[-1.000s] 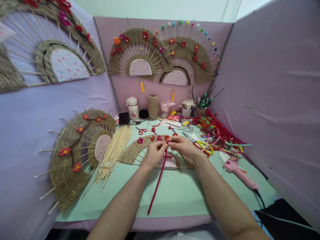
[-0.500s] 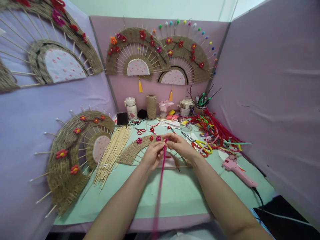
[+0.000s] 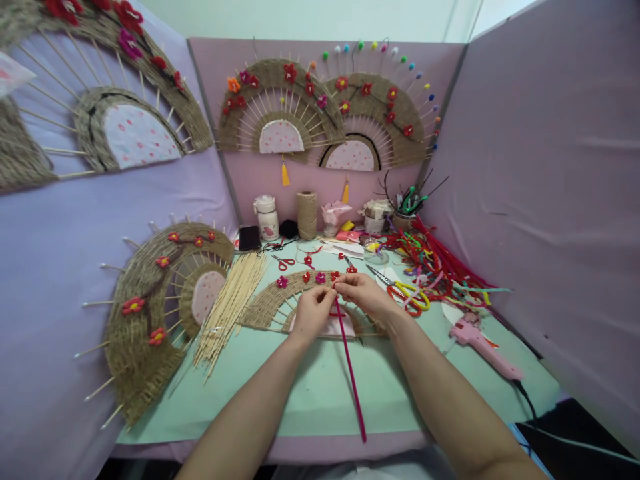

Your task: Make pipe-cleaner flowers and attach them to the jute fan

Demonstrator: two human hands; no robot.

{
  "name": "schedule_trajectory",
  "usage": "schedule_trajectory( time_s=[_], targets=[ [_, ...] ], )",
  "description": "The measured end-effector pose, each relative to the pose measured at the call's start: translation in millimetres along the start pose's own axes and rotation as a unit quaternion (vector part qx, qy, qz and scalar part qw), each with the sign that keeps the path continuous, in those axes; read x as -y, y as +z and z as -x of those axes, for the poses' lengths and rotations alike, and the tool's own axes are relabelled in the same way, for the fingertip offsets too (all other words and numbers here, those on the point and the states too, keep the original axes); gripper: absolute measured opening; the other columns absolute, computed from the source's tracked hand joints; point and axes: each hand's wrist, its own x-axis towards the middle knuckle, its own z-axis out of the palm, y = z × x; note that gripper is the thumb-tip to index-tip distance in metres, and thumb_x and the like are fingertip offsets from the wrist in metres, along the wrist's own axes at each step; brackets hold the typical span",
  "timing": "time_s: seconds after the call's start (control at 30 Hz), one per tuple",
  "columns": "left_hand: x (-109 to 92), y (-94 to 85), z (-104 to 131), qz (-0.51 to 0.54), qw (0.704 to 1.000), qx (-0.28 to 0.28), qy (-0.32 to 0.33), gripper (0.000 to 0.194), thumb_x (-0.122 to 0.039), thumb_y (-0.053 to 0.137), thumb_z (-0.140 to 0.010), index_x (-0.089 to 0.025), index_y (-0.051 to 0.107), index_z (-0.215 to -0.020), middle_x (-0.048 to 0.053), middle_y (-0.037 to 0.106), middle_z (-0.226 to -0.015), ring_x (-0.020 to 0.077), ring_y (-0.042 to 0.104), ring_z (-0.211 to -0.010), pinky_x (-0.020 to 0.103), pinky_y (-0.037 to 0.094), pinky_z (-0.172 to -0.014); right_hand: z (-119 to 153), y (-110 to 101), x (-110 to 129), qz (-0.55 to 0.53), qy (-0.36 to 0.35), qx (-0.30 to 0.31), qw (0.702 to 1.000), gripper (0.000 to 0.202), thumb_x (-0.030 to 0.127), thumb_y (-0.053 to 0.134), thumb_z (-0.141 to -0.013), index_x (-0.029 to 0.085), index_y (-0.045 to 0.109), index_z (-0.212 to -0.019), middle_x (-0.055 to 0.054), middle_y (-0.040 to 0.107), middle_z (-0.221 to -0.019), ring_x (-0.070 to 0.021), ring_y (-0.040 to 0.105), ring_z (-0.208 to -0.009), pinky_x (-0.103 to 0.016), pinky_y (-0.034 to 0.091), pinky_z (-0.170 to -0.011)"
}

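A magenta pipe cleaner (image 3: pixel 351 373) hangs down toward the table's front edge, its upper end pinched between my two hands. My left hand (image 3: pixel 316 308) is closed on it with thumb and forefinger. Right beside it, the fingers of my right hand (image 3: pixel 361 292) grip the same end; the bit between the fingertips is mostly hidden. Beneath and behind my hands lies a half-round twine fan (image 3: pixel 270 299) with small red and magenta flowers along its top. My hands cover part of its right side.
Thin sticks (image 3: pixel 233 303) lie left. Yellow-handled scissors (image 3: pixel 413 295), a pink glue gun (image 3: pixel 487 348) and a heap of pipe cleaners (image 3: pixel 435 257) are at right. A twine spool (image 3: pixel 307 215) and a white bottle (image 3: pixel 267 218) stand at the back. Another fan (image 3: pixel 133 340) leans on the left wall.
The pipe cleaner's free end has swung to the right and is now sharp instead of blurred. Both hands keep their pinch, fingers slightly shifted. The view has moved a little.
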Motion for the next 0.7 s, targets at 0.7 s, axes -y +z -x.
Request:
schedule_trajectory(
  time_s=[0.7],
  targets=[
    [4.7, 4.6, -2.9, 0.342, 0.927, 0.012, -0.154, 0.023, -0.029, 0.072, -0.061, -0.011, 0.061, -0.07, -0.003, 0.05, -0.051, 0.0015, 0.04, -0.043, 0.011, 0.025, -0.038, -3.6, 8.9, -3.5, -0.19, -0.031, 0.035, 0.981, 0.032, 0.044, 0.071, -0.067, 0.018, 0.065, -0.085, 0.0, 0.057, -0.069, -0.0095, 0.05, -0.065, -0.022, 0.039, -0.065]
  ],
)
